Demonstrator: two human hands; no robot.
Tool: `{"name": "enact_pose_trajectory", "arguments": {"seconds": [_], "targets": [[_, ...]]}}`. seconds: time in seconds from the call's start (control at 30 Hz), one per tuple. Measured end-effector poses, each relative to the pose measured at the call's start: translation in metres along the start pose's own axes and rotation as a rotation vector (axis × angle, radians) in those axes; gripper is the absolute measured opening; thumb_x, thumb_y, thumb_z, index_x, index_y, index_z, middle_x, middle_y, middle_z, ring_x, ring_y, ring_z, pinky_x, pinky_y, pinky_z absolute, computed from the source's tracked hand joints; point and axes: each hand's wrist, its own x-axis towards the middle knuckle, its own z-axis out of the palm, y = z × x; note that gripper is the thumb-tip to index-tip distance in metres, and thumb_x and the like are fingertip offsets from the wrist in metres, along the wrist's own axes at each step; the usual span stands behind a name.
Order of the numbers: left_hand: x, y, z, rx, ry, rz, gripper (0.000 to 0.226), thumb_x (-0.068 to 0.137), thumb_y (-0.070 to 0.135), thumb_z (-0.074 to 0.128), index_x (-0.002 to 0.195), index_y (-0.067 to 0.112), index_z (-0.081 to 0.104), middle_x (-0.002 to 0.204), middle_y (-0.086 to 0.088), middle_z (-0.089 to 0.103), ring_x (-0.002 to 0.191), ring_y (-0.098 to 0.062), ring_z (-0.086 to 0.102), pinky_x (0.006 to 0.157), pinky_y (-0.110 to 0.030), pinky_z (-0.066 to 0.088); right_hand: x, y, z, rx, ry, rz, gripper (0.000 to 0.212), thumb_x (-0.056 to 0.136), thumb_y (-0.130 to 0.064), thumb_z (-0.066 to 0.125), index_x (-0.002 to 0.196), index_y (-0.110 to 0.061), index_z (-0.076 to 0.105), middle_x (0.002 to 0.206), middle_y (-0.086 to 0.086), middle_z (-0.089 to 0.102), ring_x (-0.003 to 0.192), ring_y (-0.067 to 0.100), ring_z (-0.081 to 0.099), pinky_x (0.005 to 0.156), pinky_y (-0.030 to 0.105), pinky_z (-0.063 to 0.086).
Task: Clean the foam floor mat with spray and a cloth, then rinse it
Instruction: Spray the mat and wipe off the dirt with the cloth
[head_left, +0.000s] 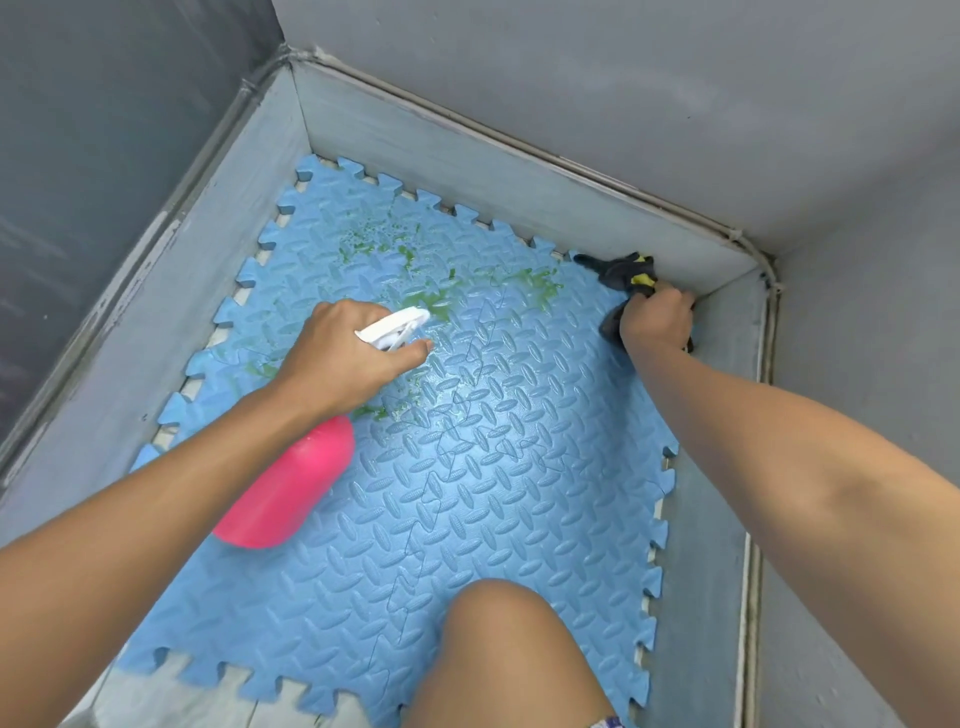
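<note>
A blue foam floor mat (493, 493) made of interlocking tiles covers the floor, with green stains (436, 301) smeared across its far part. My left hand (343, 358) grips the white trigger head of a pink spray bottle (291, 483), nozzle pointing at the stains, one finger curled on the trigger. My right hand (657, 325) grips a dark grey cloth with yellow patches (626, 270) at the mat's far right corner, against the wall base.
Grey skirting walls (519, 176) enclose the mat on the left, far and right sides. My bare knee (498, 649) rests on the near part of the mat. A strip of pale floor (197, 696) shows at the near left edge.
</note>
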Motion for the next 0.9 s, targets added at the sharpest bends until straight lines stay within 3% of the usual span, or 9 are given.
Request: {"name": "enact_pose_trajectory", "arguments": {"seconds": [0.17,0.3,0.37,0.43,0.57,0.67,0.73,0.8,0.9], "targets": [[-0.007,-0.014,-0.006,-0.011,-0.004,-0.064,0.040,0.080,0.046,0.083,0.076,0.013,0.062,0.069,-0.001,0.063,0.070,-0.019,0.058,0.066,-0.028,0.042,-0.027,-0.032,0.013,0.023,-0.008,-0.105,0.039,0.097,-0.029,0.049,0.129,-0.010,0.061,0.134,0.019,0.048,0.118,0.040,0.054,0.095,0.043,0.045],[-0.020,-0.027,-0.008,0.028,-0.016,-0.109,0.039,0.083,0.041,0.083,0.070,0.015,0.057,0.062,0.001,0.059,0.062,-0.013,0.058,0.060,-0.013,0.040,-0.087,-0.087,0.039,0.009,-0.090,-0.440,0.044,0.096,-0.034,0.049,0.137,-0.019,0.058,0.131,0.016,0.049,0.113,0.038,0.055,0.090,0.043,0.050],[-0.026,-0.033,-0.011,0.009,-0.017,-0.129,0.038,0.083,0.039,0.084,0.070,0.014,0.058,0.061,-0.001,0.060,0.065,-0.021,0.065,0.071,-0.028,0.054,-0.132,-0.103,0.049,0.008,-0.171,-0.647,0.046,0.097,-0.035,0.051,0.140,-0.018,0.056,0.129,0.015,0.052,0.110,0.037,0.055,0.085,0.041,0.049],[-0.029,-0.039,-0.017,-0.018,-0.016,-0.163,0.038,0.081,0.039,0.085,0.071,0.013,0.060,0.063,-0.004,0.061,0.070,-0.031,0.067,0.074,-0.045,0.059,-0.174,-0.101,0.053,-0.018,-0.257,-0.832,0.047,0.097,-0.034,0.054,0.142,-0.019,0.054,0.127,0.014,0.053,0.109,0.035,0.055,0.083,0.040,0.049],[-0.032,-0.044,-0.034,-0.057,0.003,-0.220,0.036,0.081,0.037,0.085,0.080,0.008,0.063,0.068,-0.011,0.061,0.061,-0.025,0.060,0.063,-0.048,0.064,-0.194,-0.061,0.042,-0.070,-0.352,-1.143,0.047,0.094,-0.027,0.062,0.141,-0.022,0.055,0.124,0.008,0.055,0.109,0.030,0.057,0.076,0.040,0.054],[-0.034,-0.044,-0.044,-0.079,0.005,-0.249,0.038,0.082,0.034,0.085,0.083,0.005,0.062,0.065,-0.008,0.054,0.051,-0.010,0.051,0.054,-0.041,0.064,-0.139,-0.033,0.027,-0.100,-0.291,-1.013,0.044,0.094,-0.023,0.058,0.138,-0.030,0.057,0.127,0.004,0.056,0.108,0.028,0.059,0.082,0.039,0.053],[-0.039,-0.048,-0.048,-0.031,-0.026,-0.217,0.040,0.083,0.036,0.084,0.079,0.005,0.059,0.061,-0.008,0.053,0.050,-0.021,0.056,0.057,-0.045,0.063,-0.087,-0.016,0.016,-0.120,-0.198,-0.752,0.039,0.094,-0.023,0.051,0.132,-0.031,0.059,0.126,0.009,0.054,0.109,0.035,0.059,0.087,0.043,0.052],[-0.049,-0.053,-0.046,0.046,-0.080,-0.192,0.043,0.082,0.039,0.084,0.075,0.005,0.057,0.063,-0.013,0.056,0.062,-0.034,0.061,0.065,-0.048,0.061,-0.046,0.000,0.007,-0.114,-0.119,-0.472,0.034,0.097,-0.024,0.050,0.128,-0.020,0.062,0.127,0.020,0.052,0.108,0.043,0.058,0.091,0.047,0.049],[-0.068,-0.066,-0.045,0.070,-0.096,-0.210,0.047,0.080,0.042,0.085,0.066,0.011,0.052,0.058,-0.003,0.052,0.058,-0.026,0.053,0.065,-0.039,0.051,-0.038,0.010,0.006,-0.082,-0.080,-0.259,0.034,0.099,-0.024,0.053,0.129,-0.011,0.062,0.133,0.026,0.047,0.108,0.044,0.056,0.092,0.045,0.046]]}}
